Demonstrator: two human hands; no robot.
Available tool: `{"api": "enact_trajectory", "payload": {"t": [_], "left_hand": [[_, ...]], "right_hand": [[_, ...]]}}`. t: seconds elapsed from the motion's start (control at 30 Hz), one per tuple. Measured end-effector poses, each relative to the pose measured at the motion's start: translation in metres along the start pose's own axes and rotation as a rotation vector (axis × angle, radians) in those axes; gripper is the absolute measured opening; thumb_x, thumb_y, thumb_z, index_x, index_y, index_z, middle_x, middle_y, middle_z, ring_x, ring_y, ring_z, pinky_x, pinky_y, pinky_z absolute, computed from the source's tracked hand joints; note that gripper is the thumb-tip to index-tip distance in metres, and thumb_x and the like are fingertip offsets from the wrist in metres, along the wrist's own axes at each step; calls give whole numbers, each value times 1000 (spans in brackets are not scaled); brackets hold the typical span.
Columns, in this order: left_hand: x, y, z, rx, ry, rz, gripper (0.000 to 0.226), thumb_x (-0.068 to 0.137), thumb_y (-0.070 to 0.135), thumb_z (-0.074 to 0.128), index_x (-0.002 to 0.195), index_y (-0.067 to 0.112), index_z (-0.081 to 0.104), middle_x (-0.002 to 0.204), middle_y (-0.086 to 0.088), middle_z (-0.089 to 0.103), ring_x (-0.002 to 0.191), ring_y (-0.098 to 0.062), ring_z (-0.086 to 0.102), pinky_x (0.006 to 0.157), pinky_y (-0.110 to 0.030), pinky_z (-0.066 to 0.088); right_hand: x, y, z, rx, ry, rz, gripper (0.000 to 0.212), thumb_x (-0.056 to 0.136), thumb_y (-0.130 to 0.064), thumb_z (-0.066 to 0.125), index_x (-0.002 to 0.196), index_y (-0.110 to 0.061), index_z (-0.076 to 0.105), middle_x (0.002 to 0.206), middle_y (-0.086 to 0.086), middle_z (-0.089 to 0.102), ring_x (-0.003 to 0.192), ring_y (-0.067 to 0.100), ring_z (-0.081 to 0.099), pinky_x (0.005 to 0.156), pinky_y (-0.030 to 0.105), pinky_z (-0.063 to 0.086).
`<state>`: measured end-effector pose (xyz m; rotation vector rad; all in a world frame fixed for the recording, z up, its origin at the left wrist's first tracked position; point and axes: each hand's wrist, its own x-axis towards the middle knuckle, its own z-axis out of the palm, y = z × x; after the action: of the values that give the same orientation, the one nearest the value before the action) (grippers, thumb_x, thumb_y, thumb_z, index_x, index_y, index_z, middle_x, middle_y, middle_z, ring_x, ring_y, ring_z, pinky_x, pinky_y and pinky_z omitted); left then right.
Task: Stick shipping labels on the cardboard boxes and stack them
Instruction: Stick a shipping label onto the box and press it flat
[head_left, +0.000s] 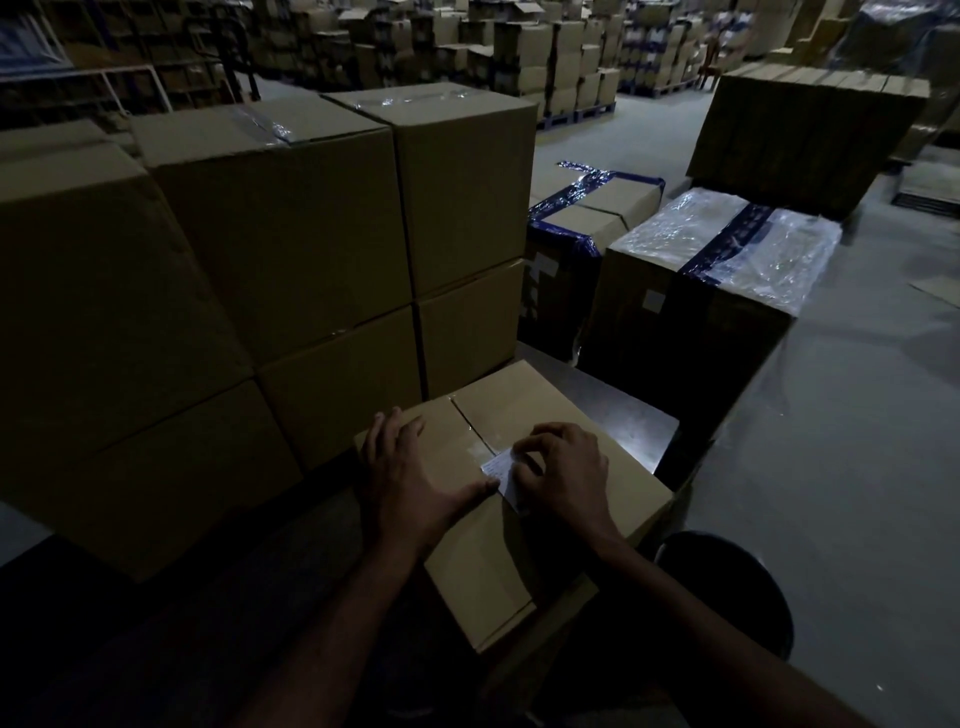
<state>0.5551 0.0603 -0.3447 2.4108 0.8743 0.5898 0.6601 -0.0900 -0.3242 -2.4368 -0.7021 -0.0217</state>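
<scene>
Left hand (410, 467) flat on the top of the small cardboard box (519, 519), fingers spread and straight, thumb stretched toward the white shipping label (501, 475). Right hand (563, 470) with fingers curled down, tips pressing the label onto the box top beside the taped seam. Box low in front, just beside the stacked cartons (291, 260) at left.

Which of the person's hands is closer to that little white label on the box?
Right. The right hand lies on the white label, fingertips pressing it onto the cardboard box. The left hand rests flat beside it, thumb near the label's edge.
</scene>
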Motion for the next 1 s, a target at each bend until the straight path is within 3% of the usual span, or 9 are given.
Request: {"api": "enact_trajectory", "payload": {"t": [0.27, 0.5, 1.0], "left_hand": [[0, -3, 3, -6, 4, 2, 124, 45, 97, 49, 142, 21, 42, 161, -3, 25, 151, -19, 9, 122, -43, 16], [-1, -4, 4, -32, 19, 9, 122, 45, 96, 51, 140, 19, 44, 161, -3, 27, 151, -19, 12, 121, -46, 20], [2, -7, 10, 3, 42, 22, 118, 47, 96, 54, 138, 20, 47, 159, -3, 30, 150, -19, 13, 121, -48, 19]], "right_hand": [[-1, -16, 4, 55, 36, 112, 21, 84, -28, 63, 104, -23, 70, 124, -4, 52, 120, 15, 34, 94, 30, 21], [-13, -22, 15, 73, 187, 104, 23, 85, -20, 61, 104, -12, 69, 119, 6, 56, 120, 20, 38, 97, 27, 30], [2, -24, 13, 94, 91, 235, 16, 88, -22, 53, 94, -15, 65, 128, 2, 46, 123, 21, 30, 102, 35, 21]]}}
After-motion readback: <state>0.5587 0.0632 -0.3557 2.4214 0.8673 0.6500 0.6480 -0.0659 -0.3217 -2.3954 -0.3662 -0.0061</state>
